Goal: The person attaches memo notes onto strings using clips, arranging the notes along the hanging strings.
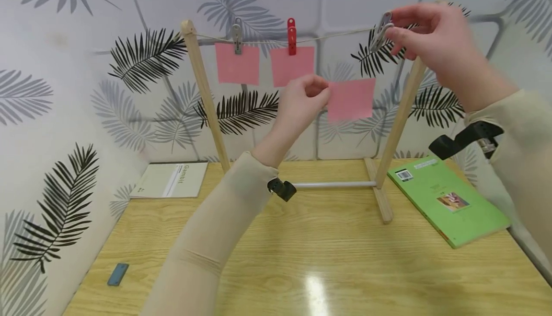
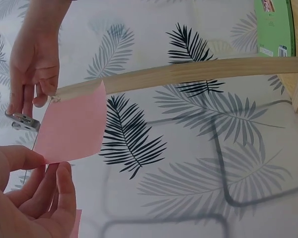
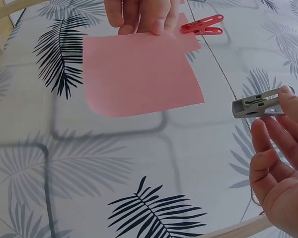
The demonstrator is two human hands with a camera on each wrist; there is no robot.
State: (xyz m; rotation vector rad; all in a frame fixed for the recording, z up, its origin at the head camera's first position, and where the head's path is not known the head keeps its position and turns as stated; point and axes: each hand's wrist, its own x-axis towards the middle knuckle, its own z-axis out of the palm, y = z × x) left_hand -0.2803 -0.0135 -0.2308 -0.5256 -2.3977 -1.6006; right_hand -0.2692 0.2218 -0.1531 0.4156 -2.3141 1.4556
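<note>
My left hand point(image 1: 304, 102) pinches the left edge of a pink paper square point(image 1: 351, 99), which hangs free just below the string. Up at the right end of the string, my right hand point(image 1: 440, 42) holds a grey clothespin point(image 1: 381, 32) between thumb and fingers. In the right wrist view that grey clothespin point(image 3: 260, 103) lies right by the string point(image 3: 223, 74), apart from the paper point(image 3: 139, 74). Two more pink squares hang on the string, one under a grey clothespin point(image 1: 237, 36) and one under a red clothespin point(image 1: 292, 36).
A wooden frame point(image 1: 207, 95) carries the string, with a white rod point(image 1: 332, 184) low between its posts. On the table point(image 1: 276, 258) lie a green book point(image 1: 448, 201) at right, a pale notebook point(image 1: 170, 180) at left and a small blue-grey object point(image 1: 118, 275) near the left edge.
</note>
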